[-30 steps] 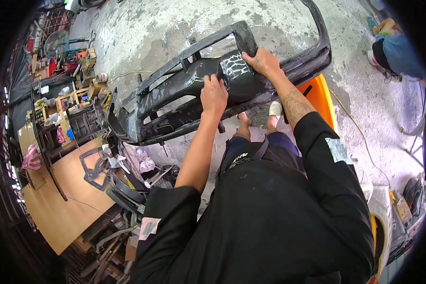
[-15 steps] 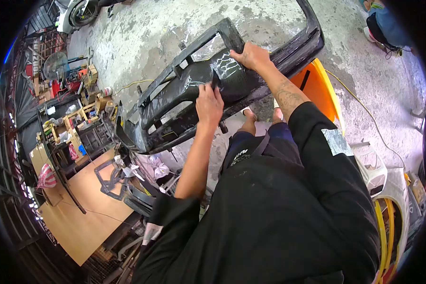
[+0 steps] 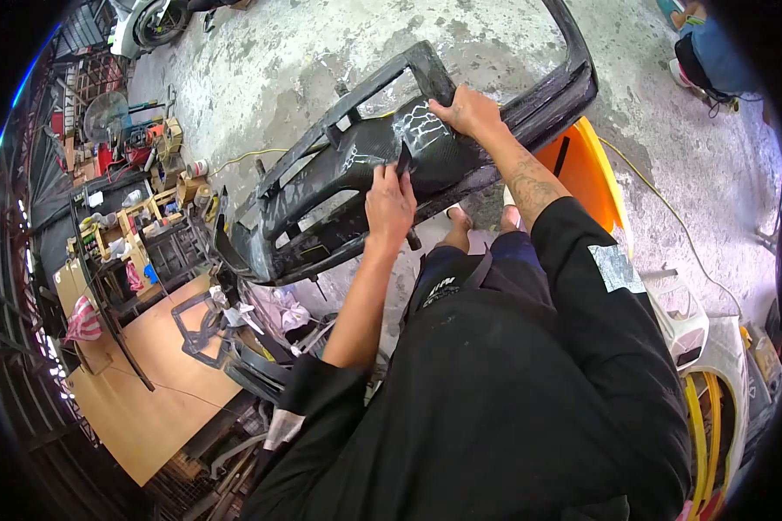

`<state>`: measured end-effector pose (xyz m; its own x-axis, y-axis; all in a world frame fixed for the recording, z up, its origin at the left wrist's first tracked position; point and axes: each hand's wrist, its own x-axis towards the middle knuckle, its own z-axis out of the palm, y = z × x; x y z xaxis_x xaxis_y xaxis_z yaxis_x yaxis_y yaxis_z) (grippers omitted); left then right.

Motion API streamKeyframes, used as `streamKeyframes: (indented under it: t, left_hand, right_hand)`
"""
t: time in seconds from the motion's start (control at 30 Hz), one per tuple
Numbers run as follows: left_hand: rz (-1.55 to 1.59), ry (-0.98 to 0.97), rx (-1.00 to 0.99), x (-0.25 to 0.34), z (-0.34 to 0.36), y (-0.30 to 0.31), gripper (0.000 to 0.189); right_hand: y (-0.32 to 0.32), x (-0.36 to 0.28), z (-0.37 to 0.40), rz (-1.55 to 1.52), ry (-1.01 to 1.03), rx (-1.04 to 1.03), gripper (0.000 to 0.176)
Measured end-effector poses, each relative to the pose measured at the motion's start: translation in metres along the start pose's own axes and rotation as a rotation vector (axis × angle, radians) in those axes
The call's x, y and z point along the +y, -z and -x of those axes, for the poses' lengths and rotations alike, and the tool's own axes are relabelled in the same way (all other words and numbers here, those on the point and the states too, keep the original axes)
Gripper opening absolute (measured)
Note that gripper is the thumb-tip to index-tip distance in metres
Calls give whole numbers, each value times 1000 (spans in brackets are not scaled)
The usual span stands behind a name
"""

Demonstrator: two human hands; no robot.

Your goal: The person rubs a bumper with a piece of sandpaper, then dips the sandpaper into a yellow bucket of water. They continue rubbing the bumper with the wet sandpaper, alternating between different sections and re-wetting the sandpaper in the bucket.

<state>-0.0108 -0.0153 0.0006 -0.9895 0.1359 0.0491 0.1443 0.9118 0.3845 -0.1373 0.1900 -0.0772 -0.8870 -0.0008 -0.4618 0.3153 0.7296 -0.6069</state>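
Observation:
A large black carbon-weave car bumper (image 3: 369,139) lies tilted in front of me, with whitish, crack-like lines on its middle section. Pinched in the fingers of my left hand (image 3: 389,208) is a thin, dark, flat piece (image 3: 404,159). Its tip points up over the bumper's centre, just below the white lines. My right hand (image 3: 471,113) grips the bumper at the upright bar right of those lines, thumb toward the patterned patch. The other fingers of that hand are partly hidden.
An orange-yellow curved panel (image 3: 601,174) stands under the bumper's right end. A yellow hose (image 3: 660,198) runs over the concrete floor (image 3: 269,78). On the left are a wooden board (image 3: 161,382) and cluttered shelves. Another person (image 3: 725,56) is at top right, near white parts.
My left hand has drawn slightly back toward my body with the dark flat piece, now seen more upright. My right hand keeps its hold on the bumper.

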Motion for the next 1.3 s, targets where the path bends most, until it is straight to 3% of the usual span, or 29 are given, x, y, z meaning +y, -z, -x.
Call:
streamKeyframes:
  t: [0.07,0.2,0.4,0.53,0.63,0.73,0.87,1.03,1.17,1.3]
  left_hand:
    - [-98,30,-80,-13,-21,-5,25]
    - [-7,4,33,7,15,-4,21]
    - [-54,-10,96,-3,-6,-13,22]
    - [66,17,36,-3,9,-1,23]
    - [-61,51,15,-7,-8,-11,24]
    - [10,47,8,6,23,-3,22]
    - [-68,3,-2,-15,-10,-5,24]
    - [-17,5,-12,2,19,-1,24]
    - [-18,25,-22,-17,-16,-9,22]
    - [-26,8,7,2,17,-3,23]
  right_hand:
    - [0,-2,2,4,8,-36,84]
    - [0,-2,0,24,-11,22,84]
    - [-7,2,-1,-24,8,40,85]
    - [-1,-2,-2,-4,-10,13,85]
    - [-5,0,2,-6,-20,-28,85]
    - [0,-1,-3,9,0,2,85]
    - [-6,2,-2,-11,9,2,86]
    - [-4,2,-1,17,-3,1,86]
    - [-9,1,1,-8,-8,-19,89]
    - [-8,6,-9,11,5,20,89]
